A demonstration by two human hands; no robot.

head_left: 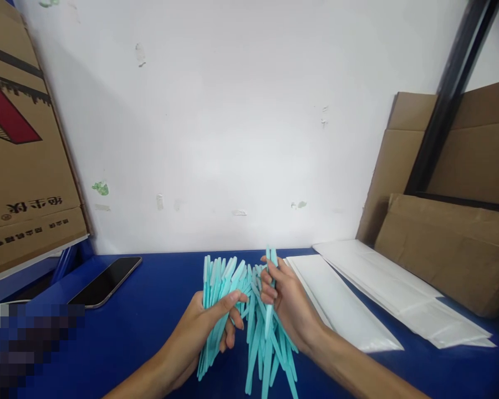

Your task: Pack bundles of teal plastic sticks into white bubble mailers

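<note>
Many slim turquoise sticks lie in a loose pile [255, 349] on a blue table [149, 338], between two bare hands. All look alike: long, narrow and smooth, of one even colour, with rounded ends and a slightly wider stretch along part of the length. Those in the pile cross one another at various angles, most pointing toward the viewer. The left hand [218, 318] is closed around a thick upright bundle [216, 282], its thumb laid across the front; the upper ends are paler and fan out slightly. The right hand [289, 296], set apart from the left across the pile, has its fingers curled around a few sticks [269, 321], at least two tips rising above the grip.

The exact count cannot be told, since sticks overlap in both bundle and pile. The left palm and thumb hide the middle of the bundle; the right hand and wrist cover part of the pile, and the lower picture edge cuts off its nearest ends. White packets [345, 305] are partly hidden behind the right forearm. A phone [108, 282] lies at left with a dark screen. Pixel blocks mask the lower left corner.
</note>
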